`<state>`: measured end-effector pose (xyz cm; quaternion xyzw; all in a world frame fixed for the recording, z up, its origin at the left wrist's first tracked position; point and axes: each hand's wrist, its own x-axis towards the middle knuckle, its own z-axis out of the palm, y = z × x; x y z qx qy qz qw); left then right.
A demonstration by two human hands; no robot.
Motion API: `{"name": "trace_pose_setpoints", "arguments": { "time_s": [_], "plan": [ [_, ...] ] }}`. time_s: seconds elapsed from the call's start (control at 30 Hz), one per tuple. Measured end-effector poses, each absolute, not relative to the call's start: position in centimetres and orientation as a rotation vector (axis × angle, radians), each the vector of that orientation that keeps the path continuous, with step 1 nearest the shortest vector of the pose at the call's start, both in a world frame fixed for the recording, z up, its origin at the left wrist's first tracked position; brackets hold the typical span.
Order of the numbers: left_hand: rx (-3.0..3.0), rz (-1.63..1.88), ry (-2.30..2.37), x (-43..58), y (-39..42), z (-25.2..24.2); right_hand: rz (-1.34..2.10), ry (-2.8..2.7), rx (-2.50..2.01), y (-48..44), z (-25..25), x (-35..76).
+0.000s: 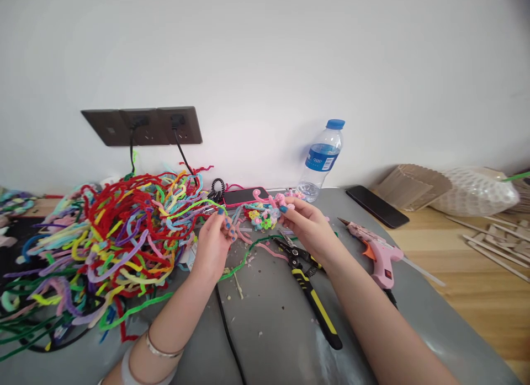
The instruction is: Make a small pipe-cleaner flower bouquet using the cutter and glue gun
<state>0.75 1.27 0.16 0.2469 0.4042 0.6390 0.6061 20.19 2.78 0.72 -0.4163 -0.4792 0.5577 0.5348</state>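
Pink fuzzy piece [280,199] sits pinched in your right hand [308,225], mid-frame; your left hand [212,241], left of it, pinches a green strand [202,202] trailing leftward.

We lose both forearms [182,302] at the bottom edge, toward seven and half past four. We cannot tell whether the left hand [213,241] grips the green strand [199,202] beside it. The right hand [305,224] hides part of a pink fuzzy piece [280,199] and one handle of the pliers [307,291] at five o'clock. The left edge cuts the pipe-cleaner pile [132,230] between eight and nine.
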Motion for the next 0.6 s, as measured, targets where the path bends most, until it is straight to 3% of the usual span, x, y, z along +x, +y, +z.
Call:
{"name": "trace_pose_setpoints", "arguments": {
  "time_s": [0.3, 0.6],
  "plan": [
    [0.514, 1.773, 0.908, -1.1, 2.1, 1.3, 1.275, -0.990, -1.029, 3.2, 1.0, 20.8],
    [1.146, 1.095, 1.148, 0.5, 0.8, 0.1, 1.359, -1.116, -0.981, 3.1, 0.9, 21.2]
  ]
}}
